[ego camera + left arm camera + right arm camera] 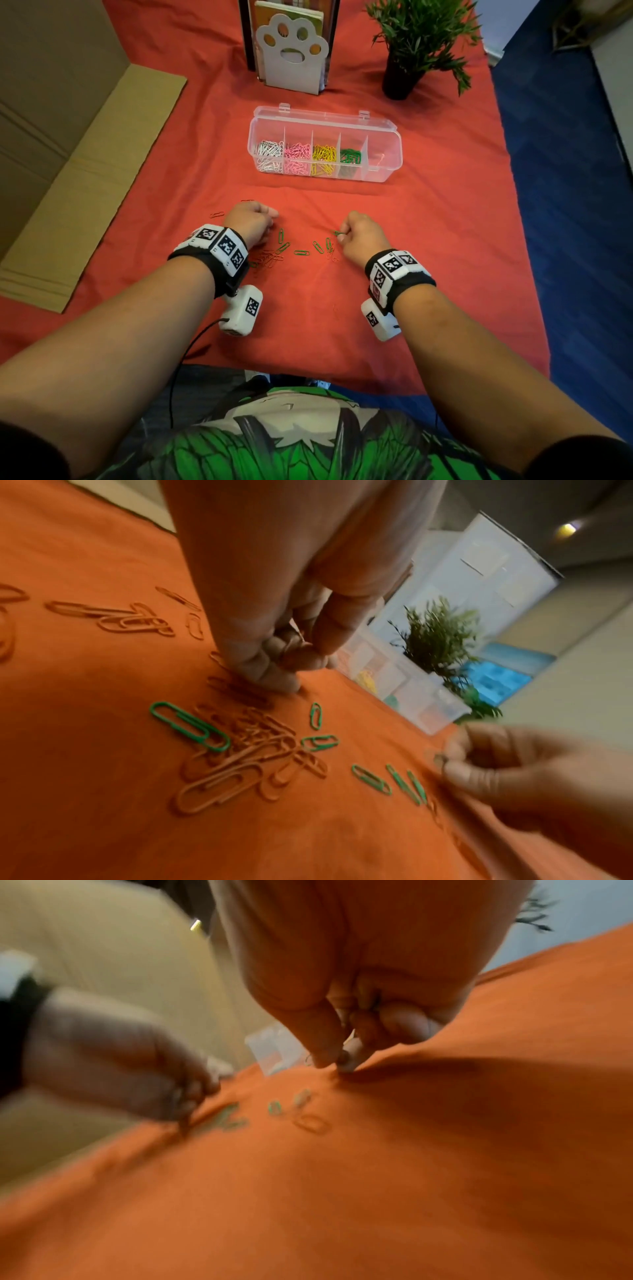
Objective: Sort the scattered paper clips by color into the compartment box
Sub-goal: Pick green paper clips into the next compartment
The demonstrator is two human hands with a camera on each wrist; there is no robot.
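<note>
Your table under an orange-red cloth (428, 240), clear compartment box (383, 171) at its middle, loose green paper clips (301, 253) and orange paper clips (269, 258) near you, potted plant (400, 77), paw-shaped book holder (291, 72), flat cardboard (85, 192) at your left.

box (383, 144) mid-frame on cloth (428, 274) | loose clips (301, 253) below it, between both hands | bookend (291, 58) top centre | plant (421, 37) upper right | cardboard (85, 192) left edge
</note>
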